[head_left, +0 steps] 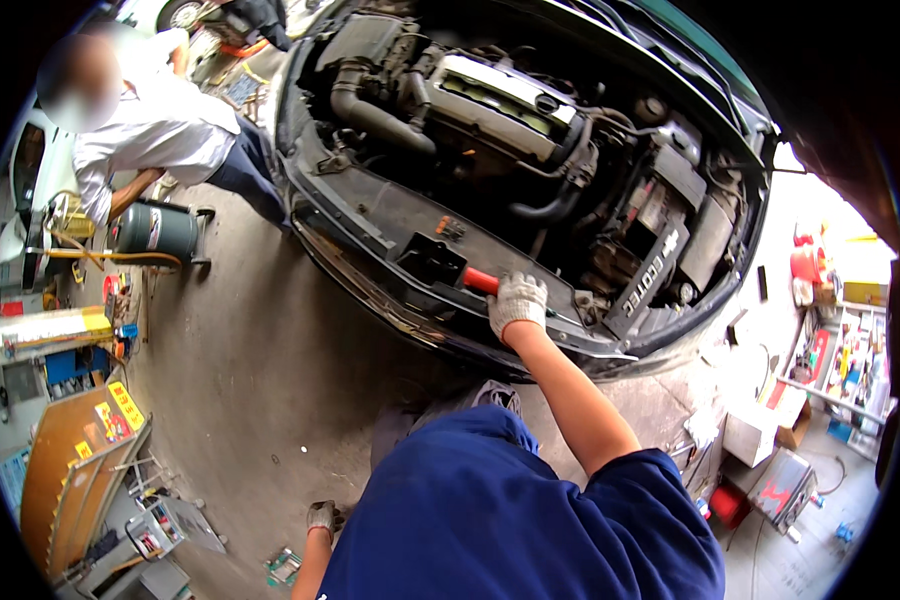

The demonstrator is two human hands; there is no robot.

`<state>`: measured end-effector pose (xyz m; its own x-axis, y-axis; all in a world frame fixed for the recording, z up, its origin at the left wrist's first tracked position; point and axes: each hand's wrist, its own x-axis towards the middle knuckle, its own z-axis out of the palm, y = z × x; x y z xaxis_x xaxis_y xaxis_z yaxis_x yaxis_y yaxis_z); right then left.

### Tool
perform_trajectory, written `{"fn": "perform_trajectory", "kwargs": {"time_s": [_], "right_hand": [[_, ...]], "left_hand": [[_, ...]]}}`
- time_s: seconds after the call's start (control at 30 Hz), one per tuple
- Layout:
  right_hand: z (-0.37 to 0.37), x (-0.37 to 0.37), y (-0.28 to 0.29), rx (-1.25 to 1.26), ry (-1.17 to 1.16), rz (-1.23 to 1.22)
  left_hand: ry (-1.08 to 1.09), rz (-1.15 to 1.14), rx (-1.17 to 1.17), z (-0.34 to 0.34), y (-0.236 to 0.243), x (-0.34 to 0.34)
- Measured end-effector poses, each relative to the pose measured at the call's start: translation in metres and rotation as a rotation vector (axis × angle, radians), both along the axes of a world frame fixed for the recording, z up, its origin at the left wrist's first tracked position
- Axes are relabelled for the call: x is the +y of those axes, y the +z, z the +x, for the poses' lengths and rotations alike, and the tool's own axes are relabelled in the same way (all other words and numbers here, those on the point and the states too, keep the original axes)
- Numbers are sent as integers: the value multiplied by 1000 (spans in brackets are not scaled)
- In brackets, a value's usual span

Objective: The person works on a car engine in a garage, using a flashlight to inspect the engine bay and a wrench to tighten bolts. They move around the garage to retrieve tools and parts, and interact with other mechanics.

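Workshop floor (270, 370) bears 1 car (370, 205); right fingers (505, 291) clasp 1 red cylinder (481, 280); left fingers (321, 513), I cannot tell.

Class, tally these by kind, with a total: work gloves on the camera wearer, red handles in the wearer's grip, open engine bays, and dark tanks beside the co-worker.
Work gloves: 2
Red handle: 1
Open engine bay: 1
Dark tank: 1
Total: 5
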<state>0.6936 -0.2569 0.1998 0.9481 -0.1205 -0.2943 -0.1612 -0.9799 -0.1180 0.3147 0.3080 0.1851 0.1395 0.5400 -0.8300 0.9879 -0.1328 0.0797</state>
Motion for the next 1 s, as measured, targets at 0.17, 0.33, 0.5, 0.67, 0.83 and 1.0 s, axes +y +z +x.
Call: {"fn": "perform_trajectory", "kwargs": {"time_s": [0.17, 0.33, 0.5, 0.67, 0.83, 1.0], "right_hand": [[4, 39, 23, -77, -7, 26], [6, 114, 42, -288, 188, 189], [15, 227, 36, -207, 431, 315], [23, 350, 18, 184, 451, 404], [7, 384, -34, 512, 217, 226], [-45, 390, -104, 923, 73, -20]], "left_hand": [[154, -54, -184, -13, -23, -9], [-270, -90, -353, 64, -40, 20], [-224, -2, -538, 111, -29, 77], [-56, 36, -465, 52, -80, 195], [-199, 25, -261, 5, -68, 299], [-2, 159, -362, -10, -100, 442]]}}
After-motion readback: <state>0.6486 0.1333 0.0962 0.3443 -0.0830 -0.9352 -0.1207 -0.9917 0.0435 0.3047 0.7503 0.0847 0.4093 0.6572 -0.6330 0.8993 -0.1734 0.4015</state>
